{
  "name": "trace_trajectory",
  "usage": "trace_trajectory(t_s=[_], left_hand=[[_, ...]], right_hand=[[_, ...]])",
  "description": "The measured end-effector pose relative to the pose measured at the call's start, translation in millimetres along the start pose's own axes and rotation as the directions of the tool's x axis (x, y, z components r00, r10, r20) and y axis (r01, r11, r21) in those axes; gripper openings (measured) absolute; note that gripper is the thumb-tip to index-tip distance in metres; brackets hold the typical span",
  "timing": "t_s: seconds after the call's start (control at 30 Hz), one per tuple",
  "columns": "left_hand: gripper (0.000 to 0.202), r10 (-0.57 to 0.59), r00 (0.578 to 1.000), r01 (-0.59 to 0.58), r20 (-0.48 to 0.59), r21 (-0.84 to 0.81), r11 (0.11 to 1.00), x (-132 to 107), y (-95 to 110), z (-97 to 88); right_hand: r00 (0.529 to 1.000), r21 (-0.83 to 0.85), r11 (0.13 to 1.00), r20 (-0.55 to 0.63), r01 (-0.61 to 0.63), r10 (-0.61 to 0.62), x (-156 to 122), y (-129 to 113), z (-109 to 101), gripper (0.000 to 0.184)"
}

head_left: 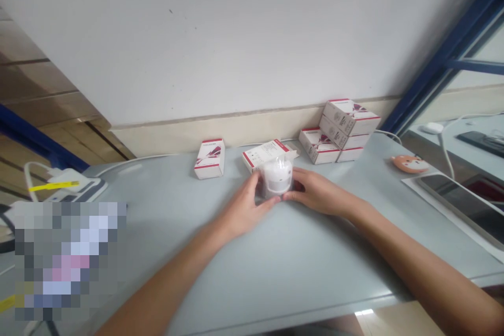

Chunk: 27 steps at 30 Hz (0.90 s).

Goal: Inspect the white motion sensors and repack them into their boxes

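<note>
Two hands, the left hand (244, 206) and the right hand (315, 192), curl their fingers closely around a round white plastic device (277, 178) from either side, holding it at or just above the counter (283, 273), just in front of a white-and-red carton (264, 155), with stacked cartons (346, 126) farther right.

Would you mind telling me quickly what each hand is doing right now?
Left hand: holding a white round device.
Right hand: holding the same device, opposite side.
</note>
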<state>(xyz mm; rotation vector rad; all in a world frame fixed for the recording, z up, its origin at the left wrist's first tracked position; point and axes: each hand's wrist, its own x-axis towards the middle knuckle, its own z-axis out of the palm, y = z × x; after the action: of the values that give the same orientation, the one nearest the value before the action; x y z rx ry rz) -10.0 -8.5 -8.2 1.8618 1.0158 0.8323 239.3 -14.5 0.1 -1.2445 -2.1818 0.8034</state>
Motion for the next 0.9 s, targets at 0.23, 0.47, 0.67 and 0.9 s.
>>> trace_trajectory(t_s=[0.23, 0.47, 0.67, 0.9], left_hand=[[0.048, 0.122, 0.988, -0.137, -0.097, -0.165, 0.977, 4.3, -6.1, 7.1], [0.045, 0.033, 0.999, -0.03, 0.014, -0.151, 0.988, 5.2, -8.1, 2.6], [0.062, -0.071, 0.997, 0.073, 0.033, -0.069, 0.995, 5.1, -3.4, 3.3], [0.057, -0.2, 0.979, 0.177, -0.035, -0.333, 0.926, 7.8, 5.7, 2.2]], right_hand=[[0.996, 0.053, 0.996, -0.053, 0.075, -0.073, -0.5, -4.5, -1.1, 0.048], [1.0, 0.009, 1.0, -0.02, 0.017, -0.016, 1.6, 4.4, 3.7, 0.04], [0.997, -0.055, 0.996, -0.025, 0.076, -0.077, 2.6, 5.8, 8.0, 0.045], [0.995, 0.067, 0.994, -0.038, 0.089, -0.087, 0.8, -4.4, 8.4, 0.038]])
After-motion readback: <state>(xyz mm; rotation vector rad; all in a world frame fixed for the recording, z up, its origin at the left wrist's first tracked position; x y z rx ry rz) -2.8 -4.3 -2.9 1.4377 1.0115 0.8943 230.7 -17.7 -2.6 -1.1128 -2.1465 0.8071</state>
